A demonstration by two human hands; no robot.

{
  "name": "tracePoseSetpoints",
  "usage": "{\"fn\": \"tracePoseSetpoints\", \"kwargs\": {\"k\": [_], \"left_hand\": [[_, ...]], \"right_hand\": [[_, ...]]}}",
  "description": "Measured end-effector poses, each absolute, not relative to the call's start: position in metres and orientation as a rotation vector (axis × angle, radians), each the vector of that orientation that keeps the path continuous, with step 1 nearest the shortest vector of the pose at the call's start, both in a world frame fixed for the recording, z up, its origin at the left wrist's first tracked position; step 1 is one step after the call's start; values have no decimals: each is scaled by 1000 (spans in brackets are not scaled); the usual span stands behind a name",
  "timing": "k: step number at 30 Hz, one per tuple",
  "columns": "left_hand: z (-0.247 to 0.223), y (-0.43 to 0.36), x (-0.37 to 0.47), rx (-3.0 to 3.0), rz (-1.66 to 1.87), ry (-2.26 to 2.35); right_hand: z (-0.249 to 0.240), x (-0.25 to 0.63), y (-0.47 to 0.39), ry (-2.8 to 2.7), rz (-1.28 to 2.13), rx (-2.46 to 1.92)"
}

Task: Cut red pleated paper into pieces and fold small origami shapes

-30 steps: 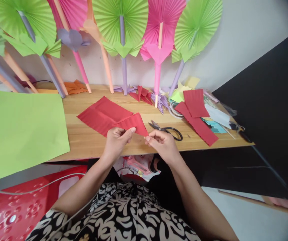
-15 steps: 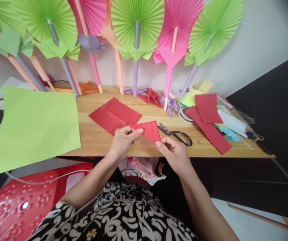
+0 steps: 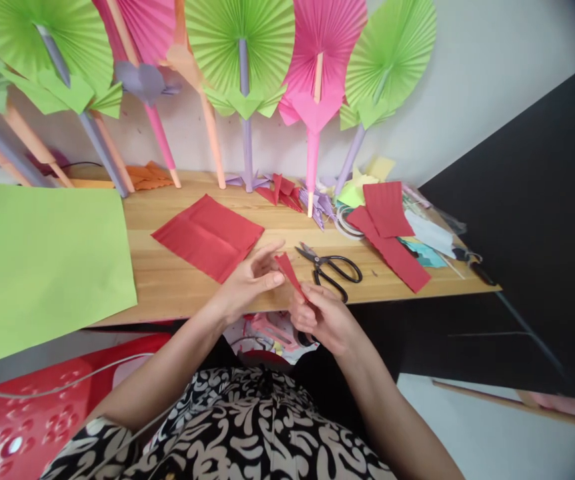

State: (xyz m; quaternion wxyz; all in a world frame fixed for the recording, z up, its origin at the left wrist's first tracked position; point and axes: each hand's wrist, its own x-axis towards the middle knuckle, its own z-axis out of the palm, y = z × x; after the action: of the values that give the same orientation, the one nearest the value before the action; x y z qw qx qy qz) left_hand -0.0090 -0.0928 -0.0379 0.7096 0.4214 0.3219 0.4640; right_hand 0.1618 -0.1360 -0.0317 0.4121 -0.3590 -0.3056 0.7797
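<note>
A small folded piece of red paper (image 3: 290, 272) is pinched in my right hand (image 3: 320, 312) above the front edge of the wooden table. My left hand (image 3: 252, 279) is just left of that paper, thumb and fingers apart, with nothing in its grasp. Behind my left hand a larger red paper sheet (image 3: 208, 235) lies flat, a crease across it. Black-handled scissors (image 3: 328, 263) rest on the table beyond my right hand, their blades pointing to the left.
A big green sheet (image 3: 50, 267) covers the table's left part. Paper fans (image 3: 242, 50) on stems lean along the wall. Red paper strips (image 3: 392, 247) and a roll of tape (image 3: 346, 225) lie to the right. A red stool (image 3: 32, 427) stands below.
My left hand has let go of the folded red paper and opened. My right hand has turned the paper more edge-on. The view has shifted to the right.
</note>
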Motion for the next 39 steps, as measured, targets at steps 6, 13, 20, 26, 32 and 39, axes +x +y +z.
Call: {"fn": "tracePoseSetpoints", "kwargs": {"k": [6, 13, 20, 26, 32, 39], "left_hand": [[-23, -72, -7, 844, 980, 671], [-9, -13, -9, 876, 1189, 757], [-31, 20, 1, 712, 1177, 814], [-32, 13, -5, 552, 1161, 779], [-28, 2, -3, 626, 1125, 697], [-24, -2, -3, 767, 1147, 773]], "right_hand": [[-29, 191, -137, -1394, 1278, -1337], [-52, 260, -117, -2057, -79, -1692], [-60, 251, -114, -2194, -119, -1612], [-41, 246, -108, -1946, 351, -1703], [-31, 215, -113, -1163, 1426, -1129], [-39, 177, -115, -800, 1778, -891]]}}
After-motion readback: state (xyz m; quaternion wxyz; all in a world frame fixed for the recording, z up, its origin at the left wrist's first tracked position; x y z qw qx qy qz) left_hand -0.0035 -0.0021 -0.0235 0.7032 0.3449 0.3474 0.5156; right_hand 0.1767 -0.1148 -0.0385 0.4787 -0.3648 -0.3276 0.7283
